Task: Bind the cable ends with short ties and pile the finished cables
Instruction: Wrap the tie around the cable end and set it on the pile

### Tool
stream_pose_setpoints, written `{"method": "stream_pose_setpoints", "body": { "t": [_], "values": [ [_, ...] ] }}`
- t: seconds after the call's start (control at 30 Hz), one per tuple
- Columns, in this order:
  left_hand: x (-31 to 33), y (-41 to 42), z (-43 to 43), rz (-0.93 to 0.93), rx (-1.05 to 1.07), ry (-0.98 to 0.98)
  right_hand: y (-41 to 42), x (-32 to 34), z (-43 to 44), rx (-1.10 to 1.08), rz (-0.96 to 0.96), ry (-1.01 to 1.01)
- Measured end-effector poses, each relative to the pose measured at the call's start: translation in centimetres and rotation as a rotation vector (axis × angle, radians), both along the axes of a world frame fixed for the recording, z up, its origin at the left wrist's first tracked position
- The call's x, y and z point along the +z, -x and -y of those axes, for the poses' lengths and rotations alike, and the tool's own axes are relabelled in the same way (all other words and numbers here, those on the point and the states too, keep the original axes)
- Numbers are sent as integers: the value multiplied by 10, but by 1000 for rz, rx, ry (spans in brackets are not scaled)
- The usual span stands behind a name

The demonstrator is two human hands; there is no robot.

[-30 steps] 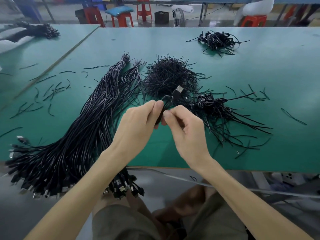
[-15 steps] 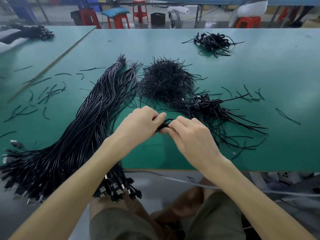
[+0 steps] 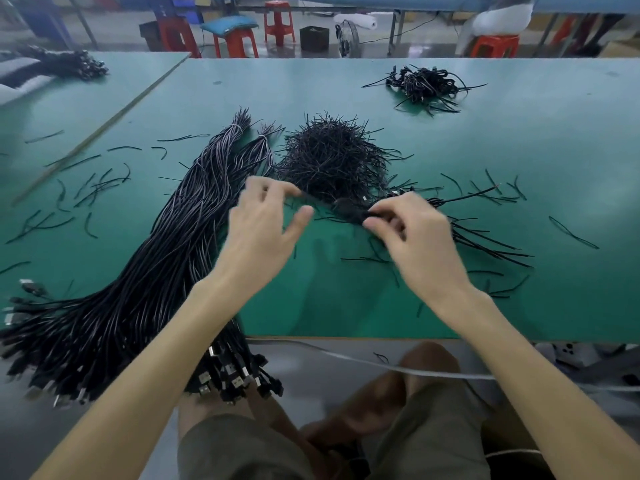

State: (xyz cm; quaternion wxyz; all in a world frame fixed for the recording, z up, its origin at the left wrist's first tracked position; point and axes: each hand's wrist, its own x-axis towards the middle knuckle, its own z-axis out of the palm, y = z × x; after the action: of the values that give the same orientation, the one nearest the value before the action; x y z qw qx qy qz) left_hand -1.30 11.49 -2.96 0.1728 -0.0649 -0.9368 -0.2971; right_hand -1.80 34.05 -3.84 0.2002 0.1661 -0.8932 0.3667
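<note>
Centre of frame: my right hand [image 3: 412, 237] pinches a small coiled cable [image 3: 349, 211] between thumb and fingertips, just above the table [image 3: 519, 150]. The cable is blurred; I can't tell whether a tie is on it

My left hand [image 3: 263, 230] is spread, thumb well apart from the fingers, holding nothing. Its fingertips are at the near edge of the heap of short ties [image 3: 332, 157]; whether they touch is unclear

Step, as I judge it: one cable going off to the finished pile [image 3: 485, 237], right of centre and partly under my right hand, while the left goes for the next tie

Next move calls for:
- dropping the coil on that pile without its ends snagging the splayed ends there
- picking one tie only out of a tangled heap
- then drawing a single cable from the long cable bundle [image 3: 138, 271], lower left, with plugs hanging over the table edge

Around:
- stray ties [image 3: 86, 195] scattered mid left
- a far pile [image 3: 426, 84] upper right
- red stools [image 3: 235, 41] along the top
- white cord [image 3: 381, 367] below the table edge

In the way: the heap lies just beside both the bundle tips and the finished pile, so things could mix
</note>
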Motion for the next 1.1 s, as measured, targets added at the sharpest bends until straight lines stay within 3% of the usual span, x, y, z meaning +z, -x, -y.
{"method": "stream_pose_setpoints", "body": {
  "t": [0.1, 0.2, 0.27, 0.43, 0.53, 0.63, 0.77, 0.87, 0.93, 1.0, 1.1],
  "values": [
    [-1, 6, 29, 85, 252, 108, 17, 5, -18, -226, 38, 188],
    [-13, 9, 55, 447, 442, 408, 28, 1, -34, -344, 164, 77],
    [-27, 8, 63, 543, 471, 491, 25, -4, -34, -341, 224, -26],
    [-37, 16, 73, 505, 433, 548, 6, -14, -10, -201, 129, -153],
    [-33, 11, 71, 346, 391, 531, -5, -21, 4, -95, 109, -219],
    [-21, -1, 52, 228, 261, 367, -17, -26, 20, 24, 87, -234],
    [1, -20, 6, 487, -224, -68, -27, -28, 44, 279, -10, -283],
    [7, -29, -9, 664, -471, -441, -28, -26, 50, 418, 142, -132],
    [8, -29, -5, 714, -476, -484, -25, -24, 41, 371, 205, -177],
    [6, -27, 4, 760, -476, -509, -21, -24, 26, 278, 111, -248],
    [9, -19, 24, 685, -479, -695, -11, -23, -2, 98, 93, -75]
  ]
}}
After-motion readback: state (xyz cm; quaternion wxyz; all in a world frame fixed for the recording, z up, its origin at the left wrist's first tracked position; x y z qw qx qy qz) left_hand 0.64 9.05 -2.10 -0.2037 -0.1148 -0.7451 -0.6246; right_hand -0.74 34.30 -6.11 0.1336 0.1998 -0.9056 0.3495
